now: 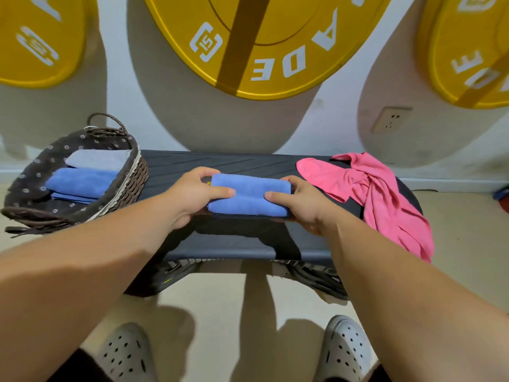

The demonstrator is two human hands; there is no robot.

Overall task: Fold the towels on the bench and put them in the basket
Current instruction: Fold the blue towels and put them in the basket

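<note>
Clogs (125, 351), white and perforated, stood on the floor at the bottom of my view. Above them I saw both forearms reaching to the surface (220, 161). There the left hand (198, 193) and the right hand (300, 201) each gripped one end of a folded blue towel (249, 194), thumbs on top. That towel lay at the middle of the surface. Near its right end a pink towel (371, 194) lay crumpled, spilling over the near edge. At the left end stood the basket (132, 183), holding a folded grey towel (96, 158) and a second blue towel (82, 181). Behind, yellow discs (275, 45) showed against the wall.
</note>
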